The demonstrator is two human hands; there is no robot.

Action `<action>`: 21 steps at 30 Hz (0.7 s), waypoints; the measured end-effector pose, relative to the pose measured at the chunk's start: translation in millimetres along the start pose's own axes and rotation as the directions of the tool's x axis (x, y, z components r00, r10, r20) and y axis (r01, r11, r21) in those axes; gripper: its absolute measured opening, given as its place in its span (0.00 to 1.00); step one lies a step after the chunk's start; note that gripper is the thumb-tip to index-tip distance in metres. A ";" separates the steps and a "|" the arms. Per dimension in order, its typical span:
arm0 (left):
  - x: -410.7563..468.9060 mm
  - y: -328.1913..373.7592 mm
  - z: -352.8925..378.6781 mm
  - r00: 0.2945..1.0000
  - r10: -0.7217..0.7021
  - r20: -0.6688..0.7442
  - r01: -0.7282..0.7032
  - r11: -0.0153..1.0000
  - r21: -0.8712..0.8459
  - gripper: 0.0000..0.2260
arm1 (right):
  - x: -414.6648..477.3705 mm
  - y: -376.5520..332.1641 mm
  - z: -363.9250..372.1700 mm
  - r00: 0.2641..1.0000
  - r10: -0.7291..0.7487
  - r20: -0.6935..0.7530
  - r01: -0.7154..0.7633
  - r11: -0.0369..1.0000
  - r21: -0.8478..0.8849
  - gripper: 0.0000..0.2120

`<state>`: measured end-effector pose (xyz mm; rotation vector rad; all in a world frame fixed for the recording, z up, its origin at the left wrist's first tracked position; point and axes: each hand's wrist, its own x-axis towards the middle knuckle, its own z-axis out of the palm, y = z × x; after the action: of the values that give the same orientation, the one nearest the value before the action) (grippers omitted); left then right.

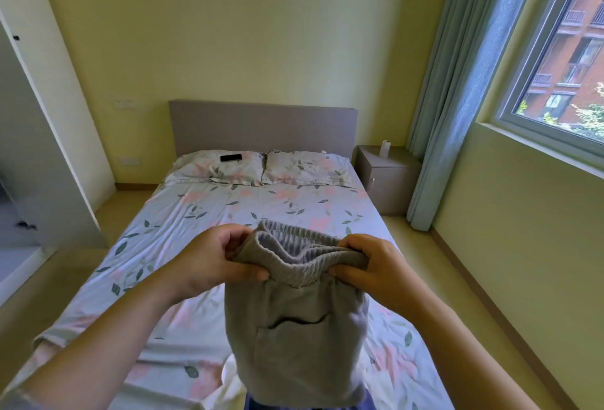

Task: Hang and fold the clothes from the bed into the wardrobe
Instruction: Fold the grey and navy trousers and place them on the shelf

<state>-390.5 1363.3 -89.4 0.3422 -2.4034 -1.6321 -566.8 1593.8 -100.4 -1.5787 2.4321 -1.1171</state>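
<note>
Grey sweatpants (pixel 294 328) with a ribbed elastic waistband hang in front of me over the foot of the bed (pixel 202 213). My left hand (pixel 212 262) pinches the left side of the waistband, thumb on the near face. My right hand (pixel 369 262) grips the right side of the same waistband. The waistband is bunched between both hands and a pocket slit shows on the hanging cloth. A white garment (pixel 228 373) and a bit of blue cloth (pixel 258 404) lie on the bed below. The white wardrobe (pixel 36 161), its door open, stands at the far left.
The bed has a floral sheet and two pillows, with a black phone (pixel 231 158) on the left pillow (pixel 215 167). A grey nightstand (pixel 385 177) with a small white bottle is right of the headboard. Blue curtains (pixel 457 115) and a window fill the right wall.
</note>
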 end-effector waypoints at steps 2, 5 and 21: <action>-1.1 -4.3 5.9 0.997 0.035 -0.072 -0.033 0.999 0.030 0.22 | 3.2 -1.8 -3.9 0.999 0.017 0.050 -0.016 0.999 -0.027 0.07; 4.2 -9.0 12.9 0.980 0.059 -0.190 -0.051 0.997 0.051 0.19 | 5.9 -3.2 -12.1 0.991 0.057 0.124 -0.046 0.994 -0.095 0.12; 18.7 -22.6 26.4 0.981 0.159 -0.108 -0.135 0.971 0.199 0.07 | -19.0 14.1 4.6 0.955 0.277 0.111 -0.263 0.957 -0.120 0.05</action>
<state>-414.8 1372.6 -119.1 0.2791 -2.4324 -1.2840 -566.8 1609.8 -118.4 -1.2439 2.5572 -0.8318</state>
